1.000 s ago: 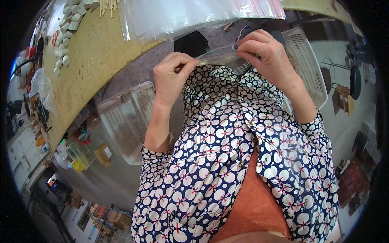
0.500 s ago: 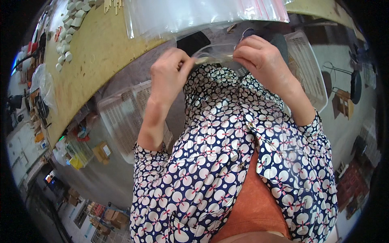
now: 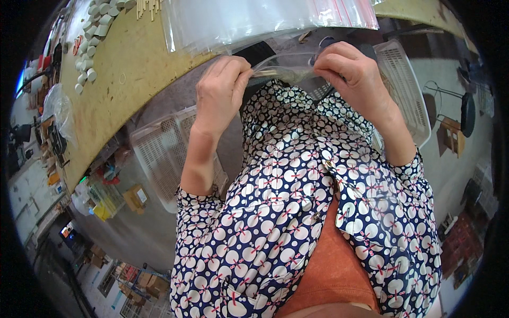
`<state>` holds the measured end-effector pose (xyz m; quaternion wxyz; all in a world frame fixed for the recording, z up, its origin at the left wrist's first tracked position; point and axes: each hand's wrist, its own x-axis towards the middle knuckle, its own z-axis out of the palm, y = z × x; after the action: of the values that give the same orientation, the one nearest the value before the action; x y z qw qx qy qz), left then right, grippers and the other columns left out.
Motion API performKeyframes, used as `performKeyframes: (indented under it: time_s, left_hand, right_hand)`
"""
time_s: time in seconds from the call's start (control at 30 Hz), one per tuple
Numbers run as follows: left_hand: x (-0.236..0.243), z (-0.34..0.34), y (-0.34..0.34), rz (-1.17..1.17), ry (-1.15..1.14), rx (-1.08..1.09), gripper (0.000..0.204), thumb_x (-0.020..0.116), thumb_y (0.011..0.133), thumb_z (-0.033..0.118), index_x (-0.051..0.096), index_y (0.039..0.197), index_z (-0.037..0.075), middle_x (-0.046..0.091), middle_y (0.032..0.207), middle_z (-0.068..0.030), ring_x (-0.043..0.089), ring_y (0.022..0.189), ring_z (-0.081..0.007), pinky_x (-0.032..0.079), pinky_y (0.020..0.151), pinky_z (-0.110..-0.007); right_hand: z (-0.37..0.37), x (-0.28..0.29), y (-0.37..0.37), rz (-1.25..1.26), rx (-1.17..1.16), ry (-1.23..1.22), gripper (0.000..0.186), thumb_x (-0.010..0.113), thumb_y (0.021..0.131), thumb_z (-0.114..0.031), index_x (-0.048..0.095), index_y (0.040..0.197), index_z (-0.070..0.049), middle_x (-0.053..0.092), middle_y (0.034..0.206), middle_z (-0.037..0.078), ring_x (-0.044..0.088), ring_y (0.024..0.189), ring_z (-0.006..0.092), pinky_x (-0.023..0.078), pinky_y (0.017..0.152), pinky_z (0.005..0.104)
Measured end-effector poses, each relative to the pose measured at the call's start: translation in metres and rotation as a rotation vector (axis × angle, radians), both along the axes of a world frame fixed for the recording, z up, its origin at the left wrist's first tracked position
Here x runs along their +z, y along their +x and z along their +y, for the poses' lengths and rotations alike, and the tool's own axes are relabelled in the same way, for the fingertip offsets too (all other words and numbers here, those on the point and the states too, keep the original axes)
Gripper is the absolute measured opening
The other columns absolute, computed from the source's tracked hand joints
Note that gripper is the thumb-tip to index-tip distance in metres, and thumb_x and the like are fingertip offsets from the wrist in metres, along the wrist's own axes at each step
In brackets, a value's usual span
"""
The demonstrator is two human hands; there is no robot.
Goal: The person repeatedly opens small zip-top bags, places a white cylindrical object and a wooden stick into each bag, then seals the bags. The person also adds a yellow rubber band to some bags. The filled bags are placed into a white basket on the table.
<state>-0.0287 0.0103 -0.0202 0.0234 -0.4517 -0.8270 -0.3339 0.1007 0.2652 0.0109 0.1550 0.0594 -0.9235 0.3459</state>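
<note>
In front of my body I hold a clear plastic bag (image 3: 289, 62) stretched between both hands. My left hand (image 3: 220, 90) pinches its left end, fingers closed. On the right, my right hand (image 3: 352, 77) grips the other end between thumb and fingers. Something pale and thin, like a stick, shows inside the bag near my left fingers; its kind is hard to make out. Just beyond, a stack of clear zip bags with pinkish-red seal lines (image 3: 254, 24) overhangs the edge of the yellowish table (image 3: 122, 100).
White cylindrical pieces (image 3: 91, 50) and several thin wooden sticks (image 3: 148, 7) lie on the table's far left. White plastic crates stand below, one at left (image 3: 164, 153) and one at right (image 3: 405, 85). A cardboard box (image 3: 135, 199) sits on the floor.
My right hand has shifted slightly right and my hands are a little farther apart. The bag between them is spread wider. Both hands keep their hold.
</note>
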Motion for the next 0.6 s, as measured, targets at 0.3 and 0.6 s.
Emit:
performKeyframes:
  time_s: [0.3,0.6]
  left_hand:
    - [-0.01,-0.007,0.004,-1.021,0.336,0.064,0.017,0.062,0.1,0.001,0.068,0.116,-0.003,0.073,0.113,-0.0091,0.068,0.099,-0.0131,0.052,0.087,-0.025]
    - [-0.024,-0.004,0.017,-0.84,0.329,0.123,0.018,0.068,0.094,-0.007,0.072,0.11,-0.003,0.073,0.106,-0.008,0.068,0.099,-0.0134,0.054,0.088,-0.025]
  right_hand:
    - [0.0,0.002,0.004,0.009,-0.021,-0.024,0.01,0.074,0.085,-0.006,0.07,0.093,-0.001,0.067,0.091,0.01,0.066,0.088,0.0279,0.056,0.077,0.0362]
    - [0.0,0.003,0.003,0.018,-0.012,0.0,0.01,0.074,0.085,-0.006,0.07,0.093,-0.002,0.067,0.092,0.01,0.066,0.089,0.0284,0.056,0.077,0.0367]
